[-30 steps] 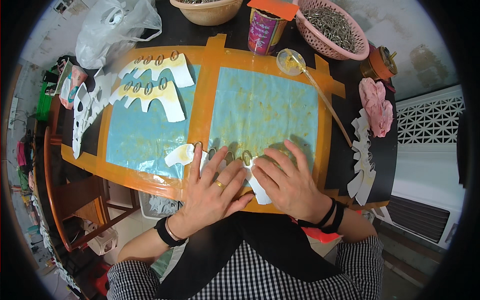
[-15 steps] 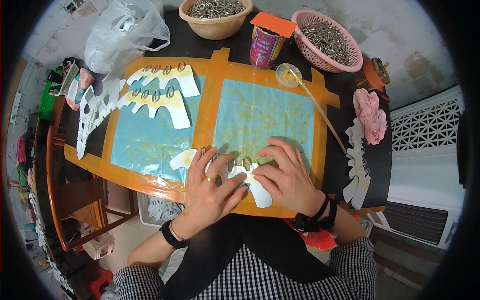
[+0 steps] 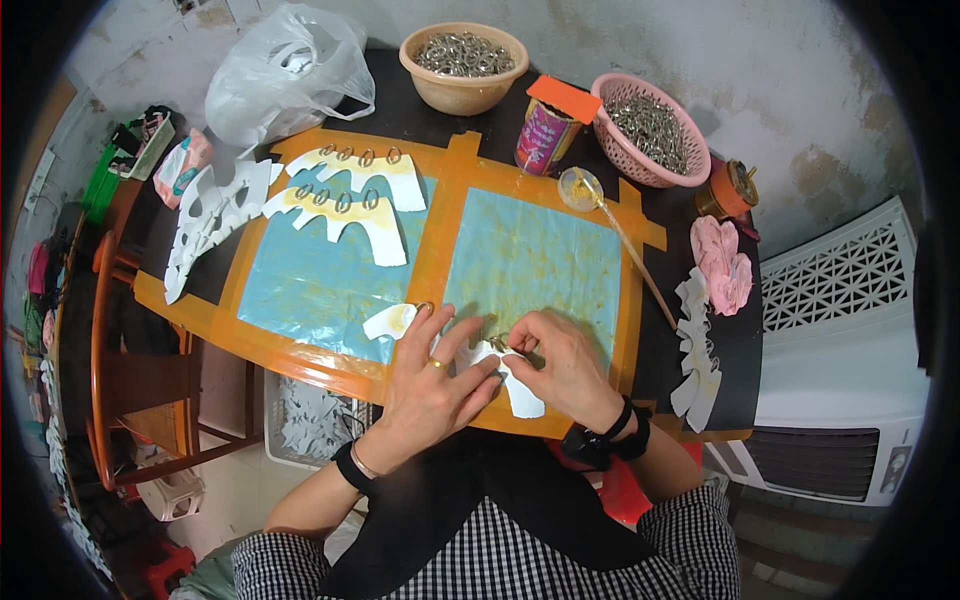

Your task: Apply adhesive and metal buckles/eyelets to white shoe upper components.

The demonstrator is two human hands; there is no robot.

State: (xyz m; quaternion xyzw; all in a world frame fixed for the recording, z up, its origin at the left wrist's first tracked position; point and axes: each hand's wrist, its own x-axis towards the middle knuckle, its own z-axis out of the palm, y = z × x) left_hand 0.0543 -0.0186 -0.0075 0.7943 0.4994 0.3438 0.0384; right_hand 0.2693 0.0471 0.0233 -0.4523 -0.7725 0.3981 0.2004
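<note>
A white piece point(image 3: 522, 396) lies at the near edge of the right blue sheet point(image 3: 540, 250), partly hidden by fingers. The left hand point(image 3: 425, 385) rests loosely on it, fingers spread. The right hand point(image 3: 565, 368) has thumb and forefinger close together at a metal ring point(image 3: 498, 343) (whether they grip it, I cannot tell). Left of the sheet lie two ringed pieces point(image 3: 370, 225); beyond it stands a cup point(image 3: 545, 138).

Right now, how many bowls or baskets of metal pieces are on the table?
2: the tan bowl at the far side and the pink basket right of the purple cup.
</note>
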